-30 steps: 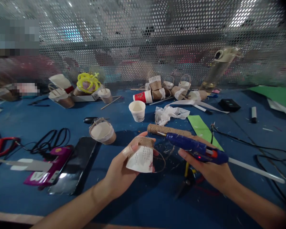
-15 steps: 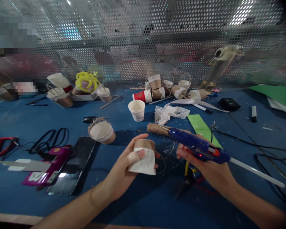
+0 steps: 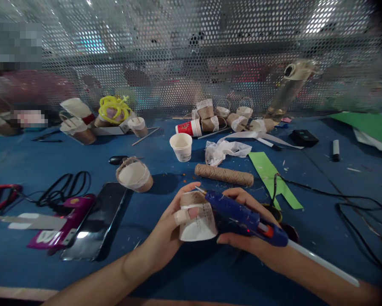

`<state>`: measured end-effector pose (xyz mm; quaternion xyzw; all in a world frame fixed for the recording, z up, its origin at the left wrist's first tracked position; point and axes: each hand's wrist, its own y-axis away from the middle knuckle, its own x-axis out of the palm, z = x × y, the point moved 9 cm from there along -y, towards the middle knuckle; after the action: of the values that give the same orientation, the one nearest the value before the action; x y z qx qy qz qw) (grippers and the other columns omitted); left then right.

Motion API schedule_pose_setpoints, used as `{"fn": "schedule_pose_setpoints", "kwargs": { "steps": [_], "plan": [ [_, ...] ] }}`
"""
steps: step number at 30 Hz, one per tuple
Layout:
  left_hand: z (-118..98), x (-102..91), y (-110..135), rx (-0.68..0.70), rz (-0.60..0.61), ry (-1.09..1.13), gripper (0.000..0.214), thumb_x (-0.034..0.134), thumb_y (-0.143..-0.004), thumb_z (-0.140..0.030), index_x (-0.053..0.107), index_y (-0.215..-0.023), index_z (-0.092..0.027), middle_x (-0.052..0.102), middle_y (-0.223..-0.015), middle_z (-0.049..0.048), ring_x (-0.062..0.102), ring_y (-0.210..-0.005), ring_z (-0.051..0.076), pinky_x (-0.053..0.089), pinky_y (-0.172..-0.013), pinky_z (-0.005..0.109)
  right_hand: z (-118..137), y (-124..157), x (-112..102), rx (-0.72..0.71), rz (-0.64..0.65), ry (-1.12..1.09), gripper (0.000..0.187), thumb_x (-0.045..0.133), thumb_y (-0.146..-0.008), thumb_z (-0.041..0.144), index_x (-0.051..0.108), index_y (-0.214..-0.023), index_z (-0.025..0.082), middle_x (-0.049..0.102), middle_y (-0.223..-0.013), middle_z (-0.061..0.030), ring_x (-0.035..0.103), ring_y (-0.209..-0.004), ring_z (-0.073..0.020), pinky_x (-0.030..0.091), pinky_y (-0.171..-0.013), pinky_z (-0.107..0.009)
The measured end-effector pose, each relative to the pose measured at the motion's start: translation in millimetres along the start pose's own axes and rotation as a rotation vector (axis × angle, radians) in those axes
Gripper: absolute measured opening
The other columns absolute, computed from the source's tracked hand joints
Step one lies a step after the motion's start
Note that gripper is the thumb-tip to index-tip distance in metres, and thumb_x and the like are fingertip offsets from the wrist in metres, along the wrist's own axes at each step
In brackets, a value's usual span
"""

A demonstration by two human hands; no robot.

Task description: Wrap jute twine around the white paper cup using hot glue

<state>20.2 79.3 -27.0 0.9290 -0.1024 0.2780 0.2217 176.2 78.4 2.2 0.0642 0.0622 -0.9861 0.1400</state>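
Observation:
Upside down in my left hand (image 3: 165, 231) is a white paper cup (image 3: 199, 225), its narrow end wrapped in brown twine. A bandage circles my left thumb, which presses on the cup's side. My right hand (image 3: 257, 238) grips a blue glue gun (image 3: 238, 212) with a white glue stick (image 3: 324, 261) sticking out of its back. The gun's metal tip is right by the twine-wrapped end of the cup; whether it touches, I cannot tell. Beyond my hands lies a roll of brown twine (image 3: 224, 174). The scissors under my right hand are mostly hidden.
A twine-wrapped cup (image 3: 135, 175) and a white paper cup (image 3: 182, 148) stand ahead. At left lie a phone (image 3: 95, 221), a purple power strip (image 3: 61, 223) and red-handled pliers (image 3: 2, 197). Green paper (image 3: 270, 178) and a black cable (image 3: 331, 193) are at right. Several small baskets line the mesh.
My right hand has brought the glue gun left and down, so its tip is now at the cup. The twine roll has come into full view. The cup has shifted slightly right.

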Motion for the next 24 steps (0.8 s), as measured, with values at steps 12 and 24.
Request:
{"fn": "schedule_pose_setpoints", "kwargs": {
  "steps": [12, 24],
  "plan": [
    [-3.3, 1.6, -3.5, -0.011, 0.051, -0.056, 0.06, 0.073, -0.077, -0.021, 0.053, -0.132, -0.031, 0.067, -0.12, 0.0032, 0.061, -0.105, 0.024, 0.045, -0.089, 0.036, 25.0, 1.6, -3.8, -0.253, -0.059, 0.132, 0.039, 0.087, -0.067, 0.018, 0.052, -0.085, 0.024, 0.061, -0.108, 0.0012, 0.062, -0.095, -0.0155, 0.05, -0.083, -0.027],
    [4.9, 2.6, -3.0, -0.055, 0.072, -0.139, 0.062, 0.078, -0.074, -0.027, 0.054, -0.131, -0.034, 0.06, -0.132, 0.0022, 0.058, -0.111, 0.024, 0.045, -0.09, 0.034, 28.8, 4.0, -2.4, -0.32, -0.028, 0.129, 0.032, 0.081, -0.074, 0.015, 0.053, -0.085, 0.024, 0.059, -0.114, -0.0011, 0.063, -0.101, -0.0179, 0.052, -0.086, -0.03]
  ]
}}
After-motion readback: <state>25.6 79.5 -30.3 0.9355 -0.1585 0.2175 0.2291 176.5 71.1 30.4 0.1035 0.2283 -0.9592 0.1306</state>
